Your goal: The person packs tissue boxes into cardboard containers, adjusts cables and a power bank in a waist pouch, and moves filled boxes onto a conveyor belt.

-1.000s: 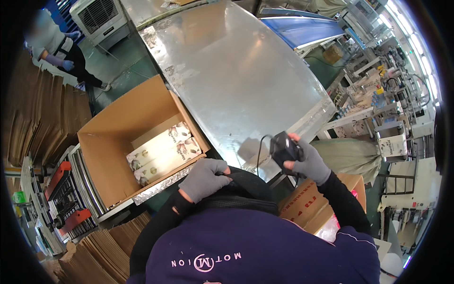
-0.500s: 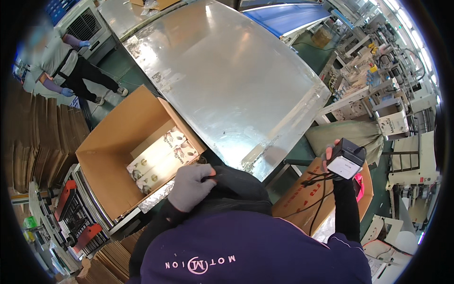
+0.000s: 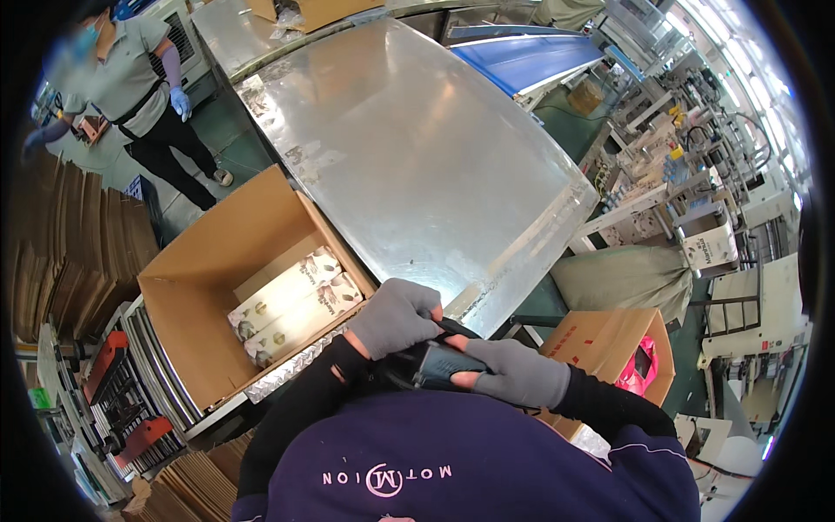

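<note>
Both my hands wear grey gloves and meet close to my chest. My right hand [image 3: 513,372] is closed around a dark hand-held scanner [image 3: 435,364] with a bluish face. My left hand [image 3: 396,317] rests on top of the same scanner, fingers curled over it. Just left of my hands stands an open cardboard box [image 3: 204,261] holding two long patterned white cartons [image 3: 291,304] lying side by side. Ahead lies a large shiny metal table [image 3: 417,157].
Another person in a grey shirt and blue gloves [image 3: 130,78] stands at the far left. Flat cardboard stacks [image 3: 74,252] lie left. A second cardboard box [image 3: 609,344] with a pink bag sits at my right. A blue conveyor [image 3: 522,56] and machinery stand beyond.
My right hand swung the scanner out to the right, then brought it back to my chest, where the left hand now covers it. The view has tilted, showing the other person more fully.
</note>
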Tool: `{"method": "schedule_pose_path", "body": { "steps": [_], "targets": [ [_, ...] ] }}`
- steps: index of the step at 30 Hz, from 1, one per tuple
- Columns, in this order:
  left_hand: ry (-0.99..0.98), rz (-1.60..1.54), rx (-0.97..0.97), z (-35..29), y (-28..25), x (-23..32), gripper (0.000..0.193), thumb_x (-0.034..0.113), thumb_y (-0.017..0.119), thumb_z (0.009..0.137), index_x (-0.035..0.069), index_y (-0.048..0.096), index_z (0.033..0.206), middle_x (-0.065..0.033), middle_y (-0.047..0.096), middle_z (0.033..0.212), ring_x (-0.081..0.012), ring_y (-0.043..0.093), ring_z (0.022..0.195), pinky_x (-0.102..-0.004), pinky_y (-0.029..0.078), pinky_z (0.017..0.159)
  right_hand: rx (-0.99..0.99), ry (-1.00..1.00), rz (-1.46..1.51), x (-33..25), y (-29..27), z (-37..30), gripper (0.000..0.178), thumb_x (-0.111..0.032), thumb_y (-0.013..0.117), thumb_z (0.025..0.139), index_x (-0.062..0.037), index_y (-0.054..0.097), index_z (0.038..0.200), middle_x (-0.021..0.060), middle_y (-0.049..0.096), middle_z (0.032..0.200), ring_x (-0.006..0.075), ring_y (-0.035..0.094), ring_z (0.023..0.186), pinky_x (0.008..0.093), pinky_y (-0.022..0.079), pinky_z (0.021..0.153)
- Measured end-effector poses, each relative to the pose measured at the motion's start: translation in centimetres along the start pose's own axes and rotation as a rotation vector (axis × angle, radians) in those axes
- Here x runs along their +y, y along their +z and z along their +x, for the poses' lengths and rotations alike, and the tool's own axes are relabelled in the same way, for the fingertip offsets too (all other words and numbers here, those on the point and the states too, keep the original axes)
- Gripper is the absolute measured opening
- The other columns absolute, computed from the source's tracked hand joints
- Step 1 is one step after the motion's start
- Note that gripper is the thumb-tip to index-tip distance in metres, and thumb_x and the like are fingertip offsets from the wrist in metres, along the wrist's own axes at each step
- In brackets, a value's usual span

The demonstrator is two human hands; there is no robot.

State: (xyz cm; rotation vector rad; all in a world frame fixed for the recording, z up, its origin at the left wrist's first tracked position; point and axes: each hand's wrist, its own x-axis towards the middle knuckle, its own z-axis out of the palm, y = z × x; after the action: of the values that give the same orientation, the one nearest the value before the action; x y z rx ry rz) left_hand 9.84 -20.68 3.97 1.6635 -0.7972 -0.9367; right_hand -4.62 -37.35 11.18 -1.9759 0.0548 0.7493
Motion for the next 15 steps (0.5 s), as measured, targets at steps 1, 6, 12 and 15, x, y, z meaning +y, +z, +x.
{"method": "schedule_pose_path", "body": {
  "steps": [1,6,12,15],
  "targets": [
    [0.047,0.157,-0.002,-0.5,-0.1,0.8,0.011,-0.001,0.067,0.068,0.002,0.067,0.079,-0.0063,0.064,0.067,-0.0105,0.057,0.059,-0.0238,0.046,0.058,0.024,0.01,-0.081,0.6,0.4,-0.5,0.06,-0.043,0.055,0.093,-0.0018,0.042,0.135,0.0217,0.062,0.103,0.0355,0.064,0.088,0.0389,0.049,0.077],
    [0.421,0.716,0.154,-1.4,1.3,1.8,0.008,0.015,0.064,0.071,0.009,0.061,0.074,-0.0073,0.06,0.066,-0.0293,0.062,0.066,-0.0399,0.048,0.057,0.191,-0.048,-0.414,1.5,2.8,0.0,0.054,-0.044,0.053,0.093,-0.0032,0.045,0.127,0.0195,0.061,0.102,0.0388,0.063,0.086,0.0443,0.051,0.071],
    [0.397,0.73,0.184,-2.2,1.4,1.0,0.005,0.011,0.062,0.07,0.009,0.058,0.072,-0.0066,0.059,0.067,-0.0278,0.061,0.065,-0.0388,0.048,0.057,0.418,-0.215,-0.73,1.2,4.1,1.6,0.048,-0.049,0.055,0.089,-0.009,0.056,0.116,0.0074,0.063,0.092,0.0253,0.065,0.079,0.0339,0.051,0.061],
    [0.403,0.721,0.162,-2.6,1.3,0.9,0.007,0.011,0.063,0.07,0.01,0.058,0.073,-0.0063,0.058,0.067,-0.027,0.06,0.065,-0.0389,0.048,0.057,0.54,-0.315,-0.82,1.5,3.6,1.3,0.041,-0.047,0.061,0.085,-0.0109,0.06,0.104,0.0027,0.06,0.085,0.021,0.061,0.073,0.0314,0.049,0.056]
  ]
}}
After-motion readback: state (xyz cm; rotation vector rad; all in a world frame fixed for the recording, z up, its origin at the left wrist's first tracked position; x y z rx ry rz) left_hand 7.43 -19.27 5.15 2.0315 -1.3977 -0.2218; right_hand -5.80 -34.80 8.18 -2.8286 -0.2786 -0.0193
